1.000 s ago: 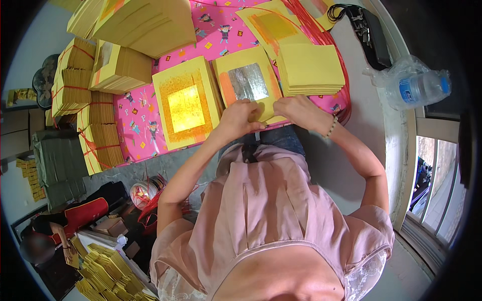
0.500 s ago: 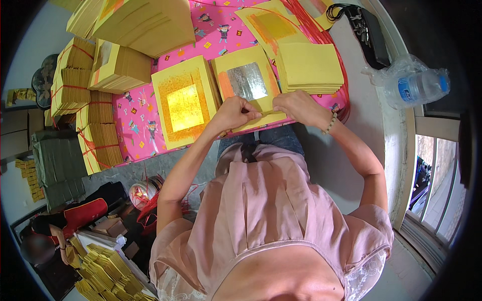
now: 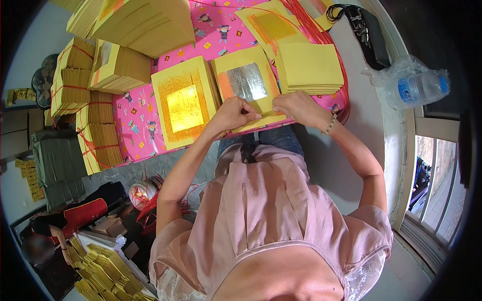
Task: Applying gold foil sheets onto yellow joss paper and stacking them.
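A yellow joss paper sheet with a silver foil square (image 3: 247, 82) and orange side bands lies on top of a pile at the table's near edge. My left hand (image 3: 234, 115) pinches the near end of that sheet, where the paper is turned up in a narrow fold. At the right end of the same fold, my right hand (image 3: 303, 109) grips the paper with its fingers closed. A pile topped by a gold foil sheet (image 3: 185, 108) lies just left of my left hand. Beyond my right hand sits a stack of folded yellow paper (image 3: 310, 67).
Tall yellow paper stacks (image 3: 120, 67) stand at the left, some tied with red string. Red strings (image 3: 343, 75) hang along the right edge of the pink tablecloth (image 3: 138, 133). A plastic bottle (image 3: 422, 89) lies far right. Another person (image 3: 90, 213) is at lower left, beside more yellow paper.
Both hands stay at the near end of the silver-foil sheet. Only the turned-up paper between them shifts slightly.
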Demonstrator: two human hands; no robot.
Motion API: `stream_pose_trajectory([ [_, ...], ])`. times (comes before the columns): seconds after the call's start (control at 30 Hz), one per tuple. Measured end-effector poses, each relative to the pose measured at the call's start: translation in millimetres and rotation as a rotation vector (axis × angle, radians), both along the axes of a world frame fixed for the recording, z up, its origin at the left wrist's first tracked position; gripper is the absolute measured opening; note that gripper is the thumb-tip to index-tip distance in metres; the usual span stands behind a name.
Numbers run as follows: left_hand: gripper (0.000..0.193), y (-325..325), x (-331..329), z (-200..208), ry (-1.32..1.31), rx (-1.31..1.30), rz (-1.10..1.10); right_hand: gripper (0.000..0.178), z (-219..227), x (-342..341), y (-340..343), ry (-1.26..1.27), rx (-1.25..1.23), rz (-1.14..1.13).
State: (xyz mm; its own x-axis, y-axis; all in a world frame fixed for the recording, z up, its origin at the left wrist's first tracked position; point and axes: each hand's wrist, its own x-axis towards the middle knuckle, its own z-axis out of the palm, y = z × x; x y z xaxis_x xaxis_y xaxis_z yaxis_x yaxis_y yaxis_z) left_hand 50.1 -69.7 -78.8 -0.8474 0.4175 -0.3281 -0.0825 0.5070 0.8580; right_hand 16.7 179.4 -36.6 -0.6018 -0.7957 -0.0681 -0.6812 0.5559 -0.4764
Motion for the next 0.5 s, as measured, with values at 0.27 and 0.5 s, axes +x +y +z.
stream_pose_trajectory([
  [0.27, 0.036, 15, 26, 33, 0.557, -0.347, -0.089, 0.010, -8, 3, 2, 0.026, -0.016, -0.006],
  [0.5, 0.037, 17, 36, 18, 0.627, -0.581, -0.112, 0.015, 0, 12, 2, 0.056, 0.014, -0.007],
])
